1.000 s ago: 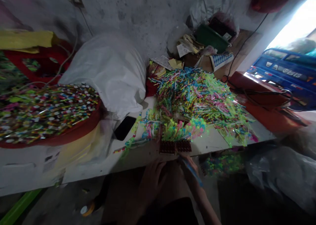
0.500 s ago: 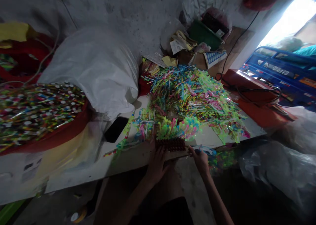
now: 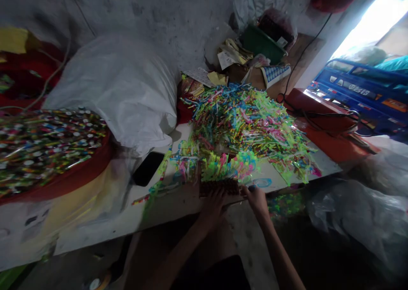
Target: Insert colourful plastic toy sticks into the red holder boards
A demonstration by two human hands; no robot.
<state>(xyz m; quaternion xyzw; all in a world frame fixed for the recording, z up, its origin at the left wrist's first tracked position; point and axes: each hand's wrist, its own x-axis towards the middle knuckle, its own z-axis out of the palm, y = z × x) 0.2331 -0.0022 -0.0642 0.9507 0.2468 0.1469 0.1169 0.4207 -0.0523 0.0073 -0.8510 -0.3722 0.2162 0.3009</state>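
Note:
A dark red-brown rack with rows of small holes (image 3: pixel 207 189) lies at the table's front edge. My left hand (image 3: pixel 216 203) rests on its near side with fingers stretched over it. At the rack's right end, my right hand (image 3: pixel 256 198) is closed in a pinch on a blue plastic piece (image 3: pixel 263 182), whose looped end sticks out to the right. The fingertips are dim, so the exact grip is hard to make out. Just behind the rack stands a row of green, pink and blue plastic pieces (image 3: pixel 229 164). Beyond them lies a big heap of similar colourful pieces (image 3: pixel 245 116).
A black phone (image 3: pixel 148 168) lies left of the rack. Farther left are a red basin (image 3: pixel 95 162) full of colourful capped sticks and a large white sack (image 3: pixel 121 86). Clear plastic bags (image 3: pixel 344 213) sit at the right, below a red-orange surface (image 3: pixel 331 143) with cables.
My left hand has slid right along the rack. My right hand has moved slightly left, up to the rack's right end, with the blue piece. The view has shifted slightly.

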